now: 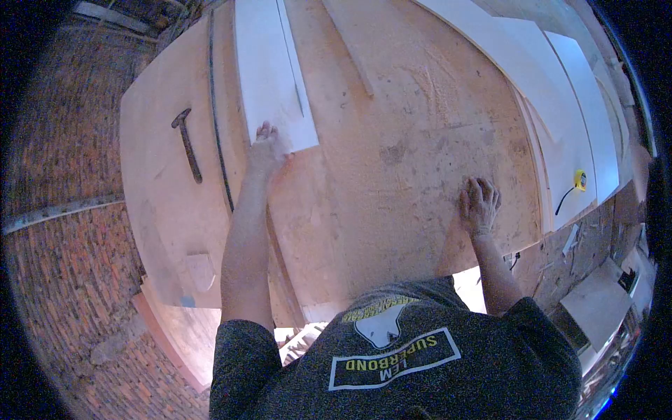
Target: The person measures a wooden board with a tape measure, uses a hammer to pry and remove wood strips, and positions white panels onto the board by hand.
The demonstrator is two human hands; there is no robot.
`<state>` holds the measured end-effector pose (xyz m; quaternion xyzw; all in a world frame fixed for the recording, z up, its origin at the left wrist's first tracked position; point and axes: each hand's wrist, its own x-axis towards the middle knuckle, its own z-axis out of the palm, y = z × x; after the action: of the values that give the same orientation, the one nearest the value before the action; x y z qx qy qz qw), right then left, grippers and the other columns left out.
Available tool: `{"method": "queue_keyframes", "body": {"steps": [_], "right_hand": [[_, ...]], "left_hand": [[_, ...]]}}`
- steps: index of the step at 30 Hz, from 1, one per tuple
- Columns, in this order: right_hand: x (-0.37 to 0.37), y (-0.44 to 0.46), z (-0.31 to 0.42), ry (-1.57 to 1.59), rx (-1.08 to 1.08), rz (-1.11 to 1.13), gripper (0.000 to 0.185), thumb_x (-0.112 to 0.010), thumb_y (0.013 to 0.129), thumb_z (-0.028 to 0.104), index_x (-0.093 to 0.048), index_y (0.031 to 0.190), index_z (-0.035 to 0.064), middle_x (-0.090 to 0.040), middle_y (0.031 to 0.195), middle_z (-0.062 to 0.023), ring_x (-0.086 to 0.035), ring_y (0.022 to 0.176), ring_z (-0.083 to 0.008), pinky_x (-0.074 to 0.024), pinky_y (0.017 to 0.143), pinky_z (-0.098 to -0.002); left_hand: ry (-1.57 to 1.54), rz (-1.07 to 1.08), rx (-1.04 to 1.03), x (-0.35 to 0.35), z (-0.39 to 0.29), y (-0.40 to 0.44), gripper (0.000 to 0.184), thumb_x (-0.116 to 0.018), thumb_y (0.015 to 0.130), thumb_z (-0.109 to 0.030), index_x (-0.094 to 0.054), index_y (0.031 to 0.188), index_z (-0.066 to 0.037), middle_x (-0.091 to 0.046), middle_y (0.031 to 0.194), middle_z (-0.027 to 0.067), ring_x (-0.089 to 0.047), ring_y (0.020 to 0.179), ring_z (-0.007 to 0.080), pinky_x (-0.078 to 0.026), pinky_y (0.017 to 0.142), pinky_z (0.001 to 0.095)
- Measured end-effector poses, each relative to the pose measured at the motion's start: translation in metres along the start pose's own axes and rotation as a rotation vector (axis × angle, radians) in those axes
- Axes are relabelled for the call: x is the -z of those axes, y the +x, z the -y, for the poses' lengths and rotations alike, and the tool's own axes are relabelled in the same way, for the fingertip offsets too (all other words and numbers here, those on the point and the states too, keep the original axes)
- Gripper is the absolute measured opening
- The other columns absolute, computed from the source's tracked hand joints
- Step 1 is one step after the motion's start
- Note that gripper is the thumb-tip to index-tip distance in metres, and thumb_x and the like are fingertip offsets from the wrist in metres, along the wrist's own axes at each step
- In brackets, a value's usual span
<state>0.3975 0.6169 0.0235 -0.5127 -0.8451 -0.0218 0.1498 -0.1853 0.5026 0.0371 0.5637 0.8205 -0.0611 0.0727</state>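
Observation:
At the near end of a long white board (275, 77), my left hand (269, 150) grips the left corner, its fingers bent together over the top face. A thin dark line runs lengthwise on the board. My right hand (481, 204) rests on the brown wooden table (392, 189), fingers apart and slightly bent, holding nothing. To the left of my left hand lies a hammer (187, 147), beyond a dark groove in the tabletop.
Large white sheets (560, 133) lie along the right side, with a yellow tape measure (579, 180) on them. A wooden strip (350, 52) lies at the far middle. A small light offcut (201, 271) sits near left. A brick wall (63, 280) stands at the left.

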Motion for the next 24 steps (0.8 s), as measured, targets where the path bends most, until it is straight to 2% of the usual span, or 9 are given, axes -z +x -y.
{"method": "queue_keyframes", "body": {"steps": [3, 9, 11, 12, 15, 18, 21, 24], "right_hand": [[-0.002, 0.001, 0.000, 0.012, 0.008, -0.006, 0.042, -0.064, 0.093, 0.034, -0.059, 0.130, 0.0167, -0.053, 0.133, -0.0100, -0.046, 0.126, -0.0336, -0.0318, 0.109, -0.0495], [0.002, 0.000, 0.000, 0.029, 0.007, 0.011, 0.042, -0.065, 0.092, 0.034, -0.060, 0.130, 0.0160, -0.054, 0.132, -0.0096, -0.046, 0.125, -0.0334, -0.0324, 0.109, -0.0493], [0.003, 0.001, 0.001, 0.029, 0.015, -0.003, 0.042, -0.065, 0.092, 0.033, -0.060, 0.130, 0.0158, -0.054, 0.132, -0.0097, -0.046, 0.125, -0.0335, -0.0322, 0.109, -0.0493], [0.003, 0.001, 0.000, 0.029, 0.019, -0.010, 0.042, -0.065, 0.092, 0.033, -0.059, 0.130, 0.0157, -0.054, 0.131, -0.0098, -0.046, 0.125, -0.0336, -0.0321, 0.109, -0.0493], [0.003, 0.000, 0.000, 0.014, 0.025, -0.016, 0.042, -0.064, 0.092, 0.032, -0.060, 0.130, 0.0156, -0.054, 0.131, -0.0102, -0.046, 0.125, -0.0339, -0.0316, 0.109, -0.0493], [0.005, 0.000, 0.001, 0.021, 0.014, -0.004, 0.042, -0.065, 0.092, 0.031, -0.060, 0.130, 0.0151, -0.054, 0.131, -0.0105, -0.046, 0.125, -0.0342, -0.0312, 0.109, -0.0496], [0.004, -0.003, 0.001, 0.023, 0.003, 0.016, 0.041, -0.065, 0.092, 0.030, -0.060, 0.130, 0.0141, -0.054, 0.131, -0.0106, -0.046, 0.125, -0.0344, -0.0314, 0.109, -0.0497], [0.006, -0.004, 0.001, 0.052, -0.007, 0.030, 0.041, -0.066, 0.091, 0.029, -0.060, 0.129, 0.0133, -0.054, 0.132, -0.0109, -0.046, 0.125, -0.0346, -0.0319, 0.109, -0.0499]], "left_hand": [[-0.028, -0.070, -0.039, -0.005, 0.009, 0.006, 0.090, -0.081, 0.074, -0.046, -0.046, 0.146, -0.004, -0.033, 0.158, 0.0215, -0.037, 0.145, 0.0352, -0.038, 0.116, 0.0419], [0.087, 0.016, -0.011, -0.008, 0.014, 0.021, 0.098, -0.076, 0.073, -0.059, -0.044, 0.148, -0.005, -0.034, 0.158, 0.0205, -0.037, 0.145, 0.0348, -0.039, 0.115, 0.0435], [0.174, -0.069, -0.123, -0.057, 0.046, 0.039, 0.099, -0.077, 0.072, -0.060, -0.044, 0.148, -0.004, -0.035, 0.157, 0.0210, -0.037, 0.145, 0.0352, -0.040, 0.114, 0.0442], [0.171, -0.078, -0.133, -0.059, 0.048, 0.041, 0.100, -0.077, 0.072, -0.059, -0.043, 0.148, -0.004, -0.035, 0.157, 0.0211, -0.036, 0.145, 0.0353, -0.039, 0.115, 0.0442], [0.072, -0.040, -0.070, -0.031, 0.032, 0.035, 0.101, -0.079, 0.071, -0.057, -0.043, 0.148, -0.002, -0.034, 0.158, 0.0211, -0.035, 0.146, 0.0354, -0.037, 0.116, 0.0433], [0.085, -0.069, -0.171, -0.036, 0.039, 0.047, 0.101, -0.081, 0.071, -0.054, -0.043, 0.147, 0.001, -0.032, 0.158, 0.0239, -0.033, 0.146, 0.0369, -0.033, 0.119, 0.0416], [0.090, -0.094, -0.162, -0.051, 0.052, 0.054, 0.099, -0.081, 0.072, -0.051, -0.043, 0.145, 0.005, -0.032, 0.156, 0.0276, -0.033, 0.146, 0.0381, -0.030, 0.121, 0.0404], [-0.048, -0.022, -0.029, -0.003, 0.019, 0.039, 0.097, -0.081, 0.073, -0.050, -0.044, 0.145, 0.004, -0.033, 0.156, 0.0282, -0.032, 0.147, 0.0384, -0.031, 0.120, 0.0410]]}}
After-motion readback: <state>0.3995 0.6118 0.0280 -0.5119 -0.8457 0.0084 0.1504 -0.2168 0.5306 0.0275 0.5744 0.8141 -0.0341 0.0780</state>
